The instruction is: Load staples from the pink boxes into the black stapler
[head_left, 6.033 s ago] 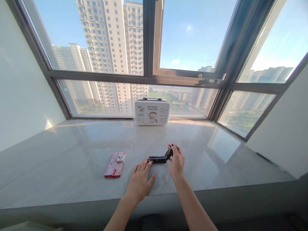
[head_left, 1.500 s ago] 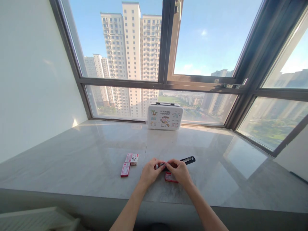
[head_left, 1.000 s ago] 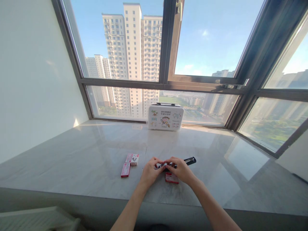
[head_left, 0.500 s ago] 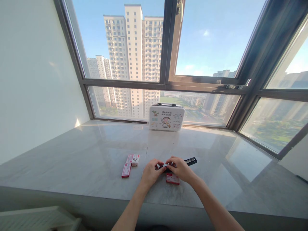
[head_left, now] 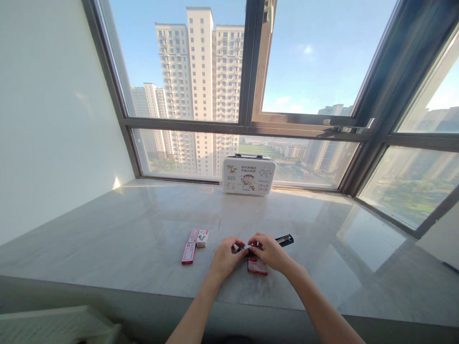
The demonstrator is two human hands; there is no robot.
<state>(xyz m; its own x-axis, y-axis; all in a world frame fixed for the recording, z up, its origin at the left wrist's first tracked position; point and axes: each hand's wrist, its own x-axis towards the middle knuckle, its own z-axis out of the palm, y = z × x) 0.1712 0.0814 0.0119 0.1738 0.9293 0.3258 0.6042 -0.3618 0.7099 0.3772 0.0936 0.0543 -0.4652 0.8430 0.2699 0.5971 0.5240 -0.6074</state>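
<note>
A black stapler (head_left: pixel 285 240) lies flipped open on the stone sill, its long arm with a metal strip pointing to the upper right. My left hand (head_left: pixel 226 254) is closed at its near left end, thumb and fingers pinched together. From the right, my right hand (head_left: pixel 268 249) closes over the stapler's middle, fingertips almost meeting the left ones. A small silvery piece shows between the fingertips; its kind is too small to tell. Just below the right hand lies a red and white box (head_left: pixel 257 266), partly covered by the hand and stapler.
Two flat pink and white boxes (head_left: pixel 188 253) and a small white box with a stapler-like picture (head_left: pixel 202 238) lie together to the left. A white cartoon-printed case (head_left: pixel 248 176) stands against the window frame. The sill's front edge (head_left: pixel 150 294) runs below my forearms.
My hands stay at the stapler with only slight finger movement. The boxes and the case have not moved; the view has shifted very slightly.
</note>
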